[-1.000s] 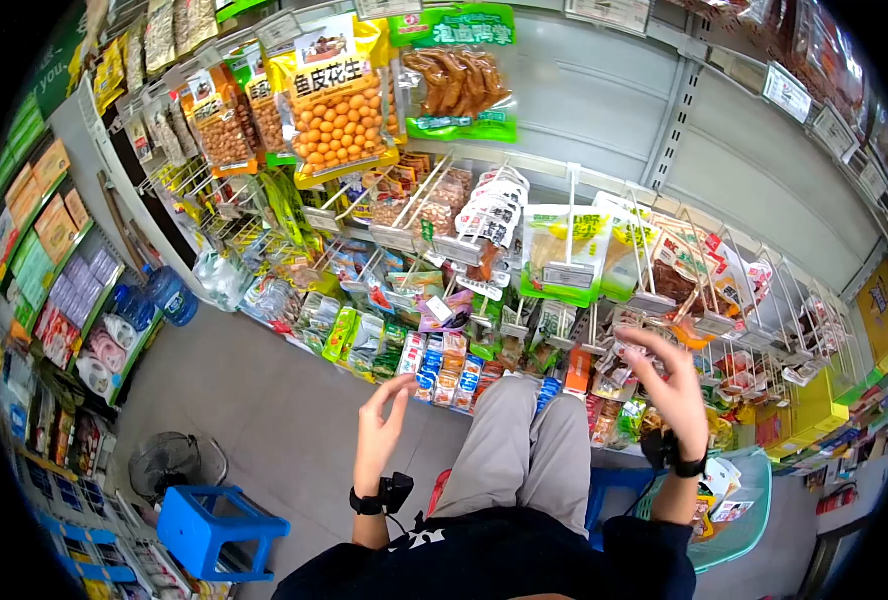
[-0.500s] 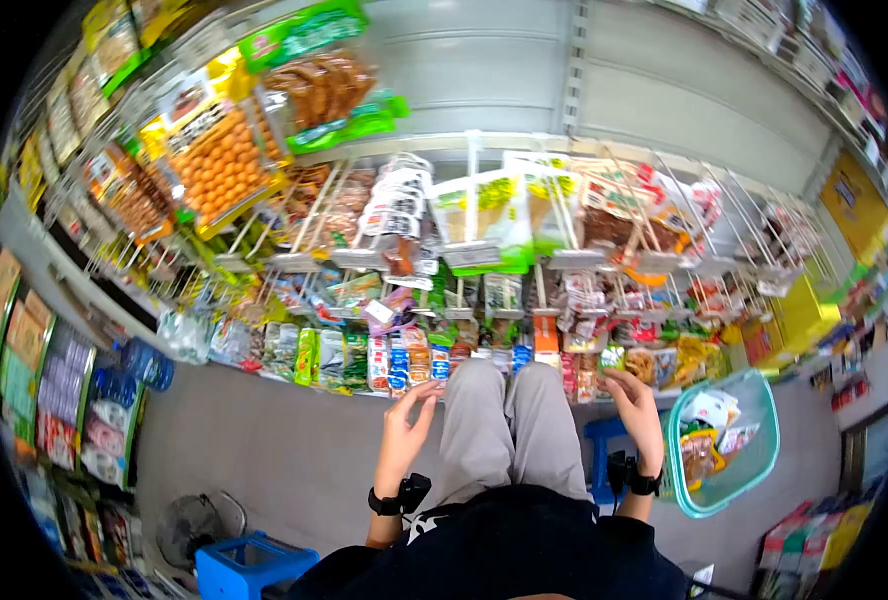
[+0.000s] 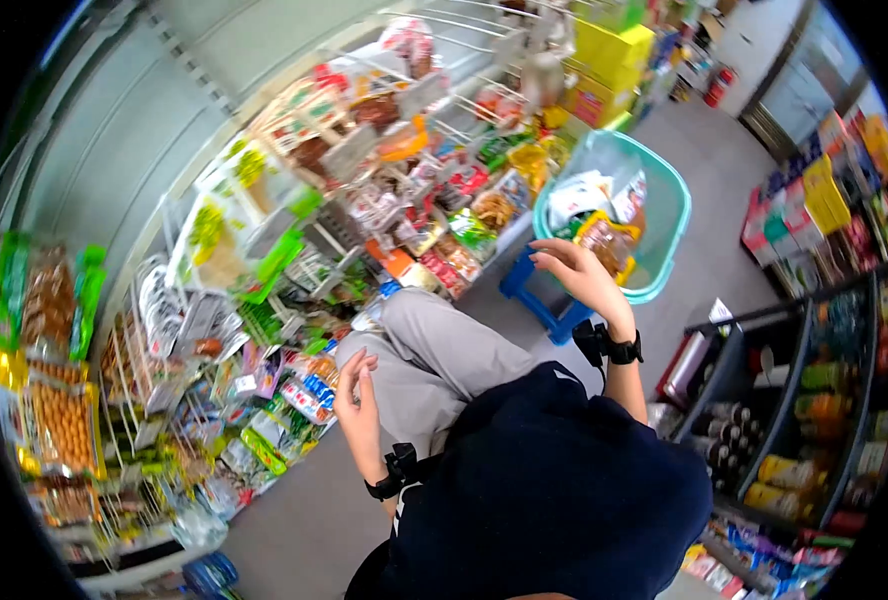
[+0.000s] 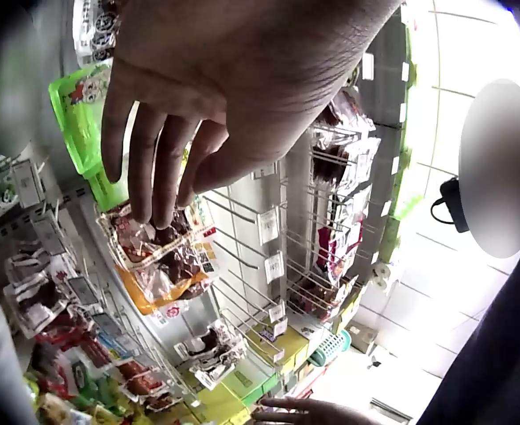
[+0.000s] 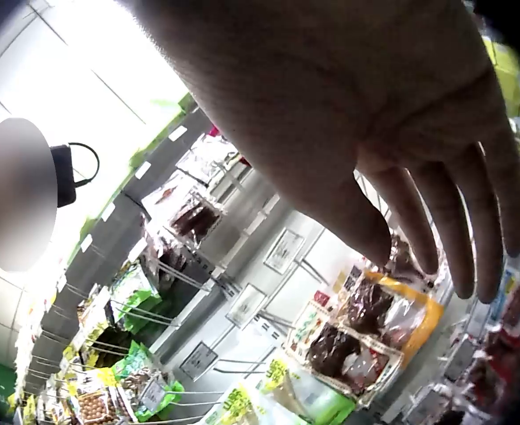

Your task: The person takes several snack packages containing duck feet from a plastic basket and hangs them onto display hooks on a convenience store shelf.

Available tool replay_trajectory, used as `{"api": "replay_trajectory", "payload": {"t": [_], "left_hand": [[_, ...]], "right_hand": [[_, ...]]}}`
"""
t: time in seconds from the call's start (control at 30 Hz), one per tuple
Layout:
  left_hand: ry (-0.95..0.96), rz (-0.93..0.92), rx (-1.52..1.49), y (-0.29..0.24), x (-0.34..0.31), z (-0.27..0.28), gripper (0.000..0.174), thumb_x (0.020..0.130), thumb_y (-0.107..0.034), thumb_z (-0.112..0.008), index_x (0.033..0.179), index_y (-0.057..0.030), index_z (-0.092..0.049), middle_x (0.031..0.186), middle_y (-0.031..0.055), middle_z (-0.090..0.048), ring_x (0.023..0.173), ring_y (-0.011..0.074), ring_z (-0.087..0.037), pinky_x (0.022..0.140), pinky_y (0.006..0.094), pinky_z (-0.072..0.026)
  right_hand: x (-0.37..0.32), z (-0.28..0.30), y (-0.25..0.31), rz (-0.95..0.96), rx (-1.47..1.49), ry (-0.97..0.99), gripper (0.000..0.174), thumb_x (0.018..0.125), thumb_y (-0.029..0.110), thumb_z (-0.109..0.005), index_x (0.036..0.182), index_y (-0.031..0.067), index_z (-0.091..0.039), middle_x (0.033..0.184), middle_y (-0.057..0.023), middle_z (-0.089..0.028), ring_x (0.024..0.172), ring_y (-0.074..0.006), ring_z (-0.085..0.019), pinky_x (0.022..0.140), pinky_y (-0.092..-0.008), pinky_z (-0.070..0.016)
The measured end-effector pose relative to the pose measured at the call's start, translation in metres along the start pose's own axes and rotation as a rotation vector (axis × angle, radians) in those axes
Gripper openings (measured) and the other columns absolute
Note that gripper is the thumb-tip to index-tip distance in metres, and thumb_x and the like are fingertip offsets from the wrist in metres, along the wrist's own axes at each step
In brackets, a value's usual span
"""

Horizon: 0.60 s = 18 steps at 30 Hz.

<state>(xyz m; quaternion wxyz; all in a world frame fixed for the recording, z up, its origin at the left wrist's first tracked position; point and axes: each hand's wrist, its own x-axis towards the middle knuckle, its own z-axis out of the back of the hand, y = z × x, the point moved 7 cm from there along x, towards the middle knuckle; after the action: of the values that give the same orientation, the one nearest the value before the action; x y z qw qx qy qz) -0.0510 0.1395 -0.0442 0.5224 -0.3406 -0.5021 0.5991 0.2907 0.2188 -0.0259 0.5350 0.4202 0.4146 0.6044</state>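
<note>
My left hand [image 3: 358, 412] hovers over my left knee with its fingers relaxed and nothing in it. In the left wrist view its loosely extended fingers [image 4: 164, 164] overlap hanging snack bags. My right hand [image 3: 584, 285], also holding nothing, is in front of the teal basket [image 3: 676, 225], overlapping its near side in the head view. Several snack packs [image 3: 604, 240] lie inside that basket. Seen from the right wrist, the fingers [image 5: 459, 221] hang loosely apart. Brown meat snack packs [image 5: 366, 328] hang on the rack beyond them.
A blue stool [image 3: 544, 300] stands between my legs and the basket. The snack rack [image 3: 294, 260] with wire hooks runs along my front and left. Yellow boxes [image 3: 609, 60] are stacked past the basket. At right stands a dark shelf [image 3: 754, 400] of bottles and packs.
The head view has swung right, bringing the basket and right-hand shelf further in. My right hand has come from in front of the rack to the basket's near side. Both hands remain without anything.
</note>
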Motion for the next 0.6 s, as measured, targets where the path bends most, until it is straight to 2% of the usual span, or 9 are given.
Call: {"api": "replay_trajectory", "payload": {"t": [0.2, 0.27, 0.3, 0.33, 0.4, 0.47, 0.5, 0.53, 0.6], "left_hand": [[0.133, -0.028, 0.000, -0.012, 0.010, -0.037, 0.026, 0.087, -0.010, -0.044, 0.109, 0.0024, -0.051, 0.096, 0.0110, -0.058, 0.090, 0.0164, -0.055, 0.083, 0.0277, -0.0385], [0.168, -0.033, 0.011, -0.014, 0.010, -0.044, 0.026, 0.087, -0.009, -0.044, 0.109, 0.0025, -0.051, 0.096, 0.0113, -0.058, 0.092, 0.0166, -0.055, 0.084, 0.0277, -0.0385], [0.175, -0.035, 0.009, -0.014, 0.010, -0.045, 0.026, 0.087, -0.010, -0.044, 0.109, 0.0026, -0.051, 0.096, 0.0115, -0.058, 0.092, 0.0166, -0.055, 0.084, 0.0278, -0.0386], [0.180, -0.037, 0.007, -0.014, 0.010, -0.046, 0.026, 0.087, -0.010, -0.044, 0.110, 0.0027, -0.051, 0.097, 0.0116, -0.058, 0.092, 0.0166, -0.055, 0.084, 0.0279, -0.0387], [0.190, -0.034, 0.020, -0.011, 0.008, -0.046, 0.027, 0.087, -0.010, -0.044, 0.110, 0.0027, -0.051, 0.097, 0.0117, -0.058, 0.091, 0.0167, -0.055, 0.083, 0.0280, -0.0389], [0.193, -0.027, 0.027, -0.006, 0.006, -0.044, 0.027, 0.088, -0.011, -0.044, 0.110, 0.0027, -0.051, 0.097, 0.0118, -0.058, 0.091, 0.0168, -0.055, 0.083, 0.0282, -0.0390], [0.187, -0.028, 0.030, -0.003, 0.005, -0.042, 0.027, 0.088, -0.011, -0.043, 0.110, 0.0024, -0.051, 0.096, 0.0122, -0.058, 0.091, 0.0170, -0.055, 0.083, 0.0283, -0.0396], [0.179, -0.028, 0.033, -0.001, 0.005, -0.040, 0.026, 0.088, -0.011, -0.043, 0.110, 0.0021, -0.050, 0.096, 0.0125, -0.058, 0.091, 0.0172, -0.055, 0.083, 0.0285, -0.0401], [0.171, -0.006, 0.033, 0.004, 0.003, -0.036, 0.026, 0.088, -0.011, -0.043, 0.110, 0.0017, -0.050, 0.096, 0.0122, -0.058, 0.091, 0.0169, -0.055, 0.083, 0.0285, -0.0402]], "right_hand": [[-0.031, 0.054, -0.016, -0.085, -0.071, -0.151, 0.032, 0.083, 0.020, -0.051, 0.105, -0.0033, -0.052, 0.088, -0.0130, -0.061, 0.082, -0.0155, -0.056, 0.075, -0.0262, -0.0427], [-0.037, 0.076, -0.026, -0.152, -0.075, -0.190, 0.030, 0.083, 0.018, -0.050, 0.105, -0.0033, -0.053, 0.091, -0.0100, -0.060, 0.084, -0.0125, -0.055, 0.076, -0.0245, -0.0426], [-0.038, 0.091, -0.037, -0.153, -0.168, -0.247, 0.029, 0.084, 0.018, -0.050, 0.103, -0.0037, -0.054, 0.091, -0.0106, -0.060, 0.083, -0.0127, -0.055, 0.075, -0.0248, -0.0435], [-0.036, 0.105, -0.038, -0.027, -0.254, -0.315, 0.029, 0.084, 0.018, -0.049, 0.102, -0.0043, -0.054, 0.088, -0.0112, -0.061, 0.080, -0.0138, -0.056, 0.073, -0.0253, -0.0440], [-0.032, 0.132, -0.057, -0.091, -0.269, -0.361, 0.028, 0.081, 0.018, -0.051, 0.097, -0.0043, -0.056, 0.080, -0.0166, -0.062, 0.074, -0.0194, -0.061, 0.067, -0.0283, -0.0466], [-0.025, 0.155, -0.070, -0.157, -0.306, -0.398, 0.029, 0.080, 0.018, -0.051, 0.097, -0.0051, -0.056, 0.077, -0.0164, -0.062, 0.070, -0.0204, -0.062, 0.065, -0.0297, -0.0471], [-0.017, 0.164, -0.082, -0.230, -0.359, -0.361, 0.028, 0.082, 0.013, -0.049, 0.102, -0.0057, -0.054, 0.087, -0.0144, -0.062, 0.079, -0.0168, -0.058, 0.071, -0.0270, -0.0451], [-0.009, 0.173, -0.092, -0.221, -0.429, -0.361, 0.029, 0.081, 0.014, -0.050, 0.102, -0.0062, -0.054, 0.088, -0.0155, -0.062, 0.080, -0.0189, -0.060, 0.071, -0.0280, -0.0456], [0.007, 0.184, -0.113, -0.230, -0.448, -0.344, 0.036, 0.076, 0.022, -0.056, 0.101, -0.0042, -0.055, 0.077, -0.0165, -0.062, 0.064, -0.0237, -0.062, 0.061, -0.0292, -0.0480]]}}
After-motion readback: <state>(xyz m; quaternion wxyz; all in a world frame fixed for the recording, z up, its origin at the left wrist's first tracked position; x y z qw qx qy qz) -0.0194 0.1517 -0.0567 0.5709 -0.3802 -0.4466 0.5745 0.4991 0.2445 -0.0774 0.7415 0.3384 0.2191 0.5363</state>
